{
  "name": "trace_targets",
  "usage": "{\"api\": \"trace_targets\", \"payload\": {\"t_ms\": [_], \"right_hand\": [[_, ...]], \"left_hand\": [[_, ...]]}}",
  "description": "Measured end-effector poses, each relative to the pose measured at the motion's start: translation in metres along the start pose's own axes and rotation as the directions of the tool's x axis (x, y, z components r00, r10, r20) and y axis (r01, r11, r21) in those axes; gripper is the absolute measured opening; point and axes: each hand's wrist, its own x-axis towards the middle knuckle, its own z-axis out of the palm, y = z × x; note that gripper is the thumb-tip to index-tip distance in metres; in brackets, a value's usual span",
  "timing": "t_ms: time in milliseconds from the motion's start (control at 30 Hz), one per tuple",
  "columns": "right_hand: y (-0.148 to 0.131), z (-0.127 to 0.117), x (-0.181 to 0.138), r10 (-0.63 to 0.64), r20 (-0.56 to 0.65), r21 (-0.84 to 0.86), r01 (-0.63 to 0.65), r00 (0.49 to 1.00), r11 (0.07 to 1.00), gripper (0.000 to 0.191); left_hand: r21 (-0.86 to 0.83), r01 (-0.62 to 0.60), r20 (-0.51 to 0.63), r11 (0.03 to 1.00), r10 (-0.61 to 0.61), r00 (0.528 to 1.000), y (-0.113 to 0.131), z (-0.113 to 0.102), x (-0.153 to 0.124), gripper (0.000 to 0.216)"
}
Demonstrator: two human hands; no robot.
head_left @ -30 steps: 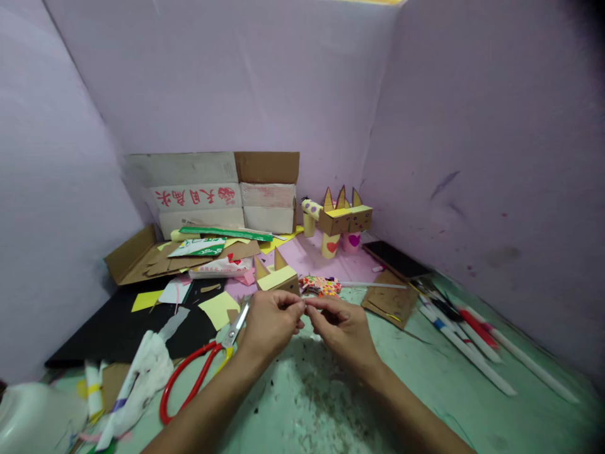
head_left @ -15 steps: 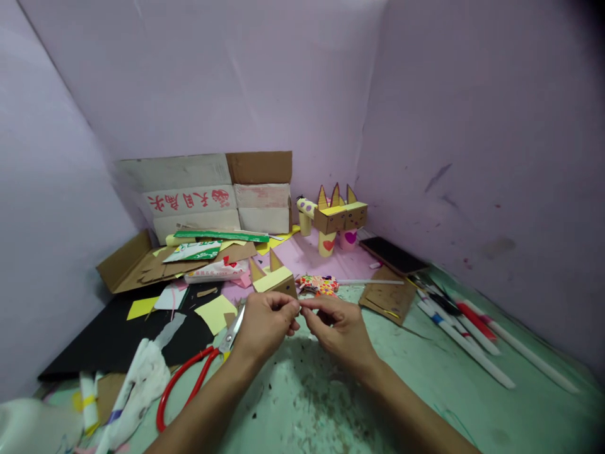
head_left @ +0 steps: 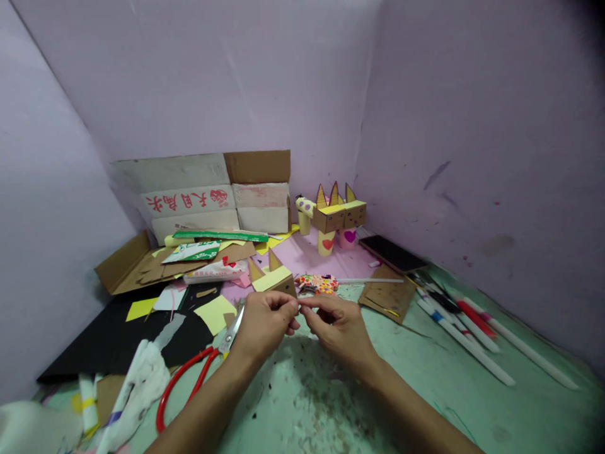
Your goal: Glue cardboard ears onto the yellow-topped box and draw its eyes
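My left hand (head_left: 265, 323) and my right hand (head_left: 336, 326) meet fingertip to fingertip low over the green floor, both pinched on something tiny that I cannot make out. Just beyond the fingertips stands a small cardboard box with a yellow top and two pointed ears (head_left: 274, 277). Red-handled scissors (head_left: 198, 369) lie by my left wrist. A patterned, multicoloured scrap (head_left: 319, 284) lies just past my right hand.
A finished cardboard animal on tube legs (head_left: 338, 217) stands in the far corner beside an opened carton (head_left: 212, 195). Black sheet (head_left: 108, 337), paper scraps and cardboard pieces crowd the left. A dark phone (head_left: 392, 253), brown card (head_left: 387, 295) and several pens (head_left: 460, 328) lie right.
The view has shifted slightly; both hands stay pinched together at the same spot with only small finger movements.
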Motion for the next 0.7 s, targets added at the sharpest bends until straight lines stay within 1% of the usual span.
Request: {"api": "trace_targets", "payload": {"t_ms": [367, 700], "right_hand": [[-0.0014, 0.0002, 0.0023, -0.029, -0.004, 0.001, 0.029, 1.0, 1.0, 0.018], [-0.0027, -0.0003, 0.0017, 0.008, -0.006, 0.007, -0.008, 1.0, 1.0, 0.018]], "left_hand": [[-0.003, 0.003, -0.016, 1.0, -0.003, 1.0, 0.0006, 0.0002, 0.0012, 0.014], [-0.014, -0.012, -0.008, 1.0, 0.012, 1.0, 0.0009, 0.0, -0.0002, 0.014]]}}
